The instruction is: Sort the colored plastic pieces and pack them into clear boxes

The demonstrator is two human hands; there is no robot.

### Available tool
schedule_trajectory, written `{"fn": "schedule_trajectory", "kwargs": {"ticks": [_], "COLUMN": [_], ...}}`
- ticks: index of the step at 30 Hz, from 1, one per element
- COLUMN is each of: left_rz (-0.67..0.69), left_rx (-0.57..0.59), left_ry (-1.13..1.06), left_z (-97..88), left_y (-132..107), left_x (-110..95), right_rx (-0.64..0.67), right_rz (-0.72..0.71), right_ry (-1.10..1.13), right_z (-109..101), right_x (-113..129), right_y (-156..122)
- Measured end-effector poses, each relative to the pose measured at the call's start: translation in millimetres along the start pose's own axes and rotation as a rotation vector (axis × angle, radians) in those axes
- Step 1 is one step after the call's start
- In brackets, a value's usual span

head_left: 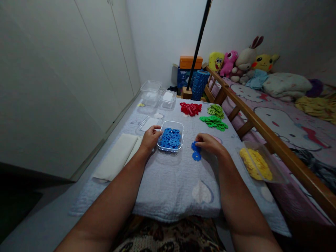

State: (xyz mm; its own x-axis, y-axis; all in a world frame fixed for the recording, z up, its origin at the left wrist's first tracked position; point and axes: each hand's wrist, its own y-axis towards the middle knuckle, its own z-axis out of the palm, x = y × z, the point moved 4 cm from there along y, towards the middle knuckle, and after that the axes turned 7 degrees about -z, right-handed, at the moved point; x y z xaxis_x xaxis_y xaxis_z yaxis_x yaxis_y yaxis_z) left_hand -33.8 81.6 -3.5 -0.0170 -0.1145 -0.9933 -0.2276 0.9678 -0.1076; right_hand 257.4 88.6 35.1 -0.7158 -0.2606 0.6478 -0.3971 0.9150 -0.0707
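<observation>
A clear plastic container [170,149] stands on the cloth-covered table with several blue snowflake-shaped building discs [170,138] inside. My left hand [151,139] grips its left rim between thumb and fingers. To the right of the container, my right hand [207,142] pinches a blue disc [194,146] at the table surface. Just below lies another blue disc [196,156], close against the first or overlapping it. My right fingertips partly cover the pinched disc.
Piles of red discs [190,109], lime discs [216,111] and green discs [214,123] lie farther back. A tub of yellow pieces [256,163] sits at right by the wooden bed rail [252,120]. Clear containers [151,91], a lid [148,124] and folded cream cloth [115,156] are at left.
</observation>
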Motion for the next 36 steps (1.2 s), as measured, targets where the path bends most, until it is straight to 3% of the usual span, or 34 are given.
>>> {"fn": "schedule_trajectory", "kwargs": {"ticks": [5,8,10,14,18,23,28,32,36], "left_rz": [-0.01,-0.012,-0.011,-0.01,-0.01,-0.005,-0.011,-0.007,-0.002], "left_rx": [0.01,0.011,0.008,0.013,0.01,0.007,0.004,0.008,0.013], "left_ry": [-0.006,-0.013,-0.017,-0.022,-0.017,-0.014,-0.017,-0.005,0.016], "left_z": [0.5,1.0,1.2,1.3,0.8,0.4,0.4,0.7,0.3], "left_y": [1,1,0,-1,-2,-1,0,1,3], "left_x": [1,0,-1,-3,-4,-4,-1,1,3], "right_rx": [-0.088,-0.174,-0.153,-0.085,-0.043,0.01,-0.111,-0.18,-0.036], "right_rz": [-0.111,-0.218,-0.284,-0.369,-0.314,-0.286,-0.245,-0.191,-0.027], "right_ry": [0.22,0.318,0.318,0.058,-0.262,-0.417,-0.377,-0.294,-0.334], "right_z": [-14,-17,-8,19,40,48,23,-8,-18], "right_x": [13,37,58,95,107,107,96,67,29], "right_y": [3,8,12,17,18,18,13,5,-5]}}
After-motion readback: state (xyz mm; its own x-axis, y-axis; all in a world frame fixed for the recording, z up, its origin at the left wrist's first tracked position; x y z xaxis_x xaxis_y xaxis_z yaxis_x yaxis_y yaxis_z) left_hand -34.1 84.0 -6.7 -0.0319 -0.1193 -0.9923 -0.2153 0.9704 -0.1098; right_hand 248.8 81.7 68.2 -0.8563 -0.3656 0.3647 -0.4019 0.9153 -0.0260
